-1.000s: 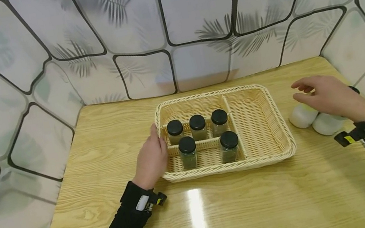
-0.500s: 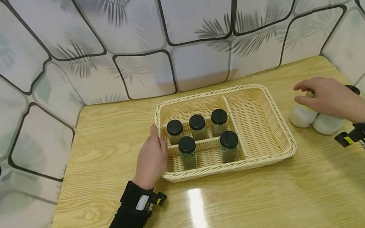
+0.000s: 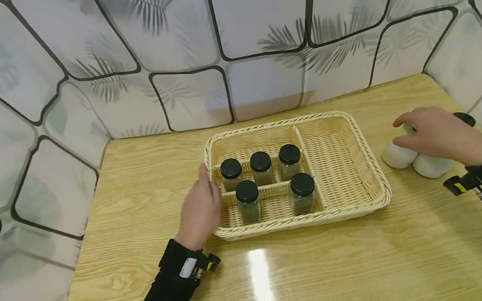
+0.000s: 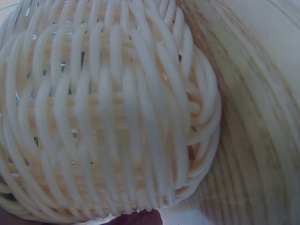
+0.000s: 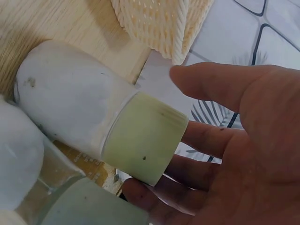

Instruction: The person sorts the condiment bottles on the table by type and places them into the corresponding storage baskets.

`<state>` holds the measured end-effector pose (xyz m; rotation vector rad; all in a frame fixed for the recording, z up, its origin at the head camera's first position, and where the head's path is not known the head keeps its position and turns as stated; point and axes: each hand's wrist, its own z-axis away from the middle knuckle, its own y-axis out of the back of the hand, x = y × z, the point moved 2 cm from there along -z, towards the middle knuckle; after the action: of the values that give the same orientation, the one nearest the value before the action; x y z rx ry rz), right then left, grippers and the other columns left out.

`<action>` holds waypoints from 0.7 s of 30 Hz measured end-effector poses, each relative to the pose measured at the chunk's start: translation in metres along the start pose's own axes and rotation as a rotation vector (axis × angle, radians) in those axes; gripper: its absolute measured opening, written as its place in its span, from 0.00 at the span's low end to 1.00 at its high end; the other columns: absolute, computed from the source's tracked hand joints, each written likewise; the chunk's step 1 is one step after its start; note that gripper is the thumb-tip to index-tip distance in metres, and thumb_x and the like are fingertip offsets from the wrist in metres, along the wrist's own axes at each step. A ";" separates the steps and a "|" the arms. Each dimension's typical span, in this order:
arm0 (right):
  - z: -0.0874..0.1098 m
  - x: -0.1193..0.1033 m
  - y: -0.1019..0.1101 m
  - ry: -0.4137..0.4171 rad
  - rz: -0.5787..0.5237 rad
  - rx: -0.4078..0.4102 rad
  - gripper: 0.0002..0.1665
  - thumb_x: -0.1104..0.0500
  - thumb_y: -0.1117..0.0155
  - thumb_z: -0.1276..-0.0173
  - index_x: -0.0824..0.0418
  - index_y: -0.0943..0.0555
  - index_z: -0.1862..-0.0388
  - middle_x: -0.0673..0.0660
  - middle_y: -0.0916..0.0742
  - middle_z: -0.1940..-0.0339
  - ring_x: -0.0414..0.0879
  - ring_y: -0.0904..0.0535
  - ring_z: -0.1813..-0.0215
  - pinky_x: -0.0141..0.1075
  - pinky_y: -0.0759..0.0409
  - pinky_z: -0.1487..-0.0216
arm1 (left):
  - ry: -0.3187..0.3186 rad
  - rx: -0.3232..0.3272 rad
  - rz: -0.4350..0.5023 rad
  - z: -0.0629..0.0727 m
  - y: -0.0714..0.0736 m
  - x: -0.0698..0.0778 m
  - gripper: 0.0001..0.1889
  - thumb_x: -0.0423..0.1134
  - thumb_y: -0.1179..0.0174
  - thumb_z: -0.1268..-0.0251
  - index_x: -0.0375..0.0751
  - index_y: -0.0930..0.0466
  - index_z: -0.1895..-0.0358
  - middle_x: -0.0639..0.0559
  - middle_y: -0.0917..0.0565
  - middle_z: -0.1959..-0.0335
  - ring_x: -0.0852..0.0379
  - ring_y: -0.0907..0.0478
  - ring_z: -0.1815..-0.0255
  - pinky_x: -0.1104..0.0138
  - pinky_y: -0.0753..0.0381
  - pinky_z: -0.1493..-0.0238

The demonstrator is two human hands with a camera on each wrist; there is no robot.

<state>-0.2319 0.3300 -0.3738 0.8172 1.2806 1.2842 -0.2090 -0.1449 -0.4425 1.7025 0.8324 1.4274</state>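
A cream wicker basket (image 3: pixel 353 211) with dividers stands mid-table. My left hand (image 3: pixel 199 209) grips its left rim; the woven wall (image 4: pixel 108 117) fills the left wrist view. Inside the basket are small glass spice jars with black lids: three in the middle compartment, such as a jar (image 3: pixel 261 167), and two in the front one, such as a jar (image 3: pixel 303 192). On the right, my right hand (image 3: pixel 441 134) hovers around the pale green cap (image 5: pixel 146 136) of a white bottle (image 5: pixel 75 93). Its fingers lie behind the cap, while the thumb stands apart from it.
Beside that bottle is a second white bottle (image 3: pixel 432 165) with a grey-green cap (image 5: pixel 89 206). A black lid (image 3: pixel 464 119) shows behind my right hand. Patterned panels (image 3: pixel 267 81) close off the table's back and sides. The wooden table (image 3: pixel 330 274) extends in front of the basket.
My right hand has come down slightly and rightward, closer around the bottle's green cap. The left hand and the basket have stayed in place.
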 end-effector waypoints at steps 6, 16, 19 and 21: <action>0.002 0.000 -0.001 0.016 0.008 -0.006 0.28 0.58 0.37 0.31 0.74 0.25 0.38 0.79 0.24 0.40 0.75 0.29 0.40 0.64 0.29 0.45 | 0.004 -0.004 -0.003 0.000 0.000 0.000 0.29 0.40 0.65 0.17 0.29 0.53 0.21 0.46 0.27 0.75 0.53 0.29 0.80 0.63 0.33 0.79; 0.002 0.001 -0.002 0.027 0.044 -0.001 0.24 0.64 0.39 0.30 0.75 0.24 0.39 0.80 0.24 0.42 0.75 0.29 0.41 0.65 0.29 0.45 | 0.005 -0.007 0.001 0.000 0.000 0.000 0.29 0.40 0.65 0.17 0.29 0.53 0.21 0.47 0.27 0.76 0.53 0.29 0.80 0.63 0.34 0.80; 0.002 0.000 -0.003 0.034 0.044 0.008 0.23 0.64 0.38 0.30 0.75 0.24 0.39 0.80 0.23 0.42 0.75 0.29 0.41 0.65 0.29 0.45 | 0.004 -0.008 0.002 0.000 0.000 0.000 0.29 0.40 0.65 0.17 0.30 0.53 0.21 0.47 0.28 0.76 0.53 0.30 0.80 0.63 0.34 0.80; 0.003 0.000 -0.003 0.041 0.038 0.013 0.23 0.63 0.38 0.30 0.74 0.24 0.39 0.80 0.23 0.42 0.75 0.28 0.41 0.64 0.29 0.45 | 0.003 -0.006 0.003 0.000 0.001 0.001 0.29 0.40 0.65 0.17 0.30 0.53 0.21 0.47 0.28 0.76 0.53 0.30 0.80 0.63 0.34 0.79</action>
<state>-0.2285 0.3302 -0.3762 0.8320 1.3132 1.3301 -0.2088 -0.1447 -0.4418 1.6984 0.8266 1.4335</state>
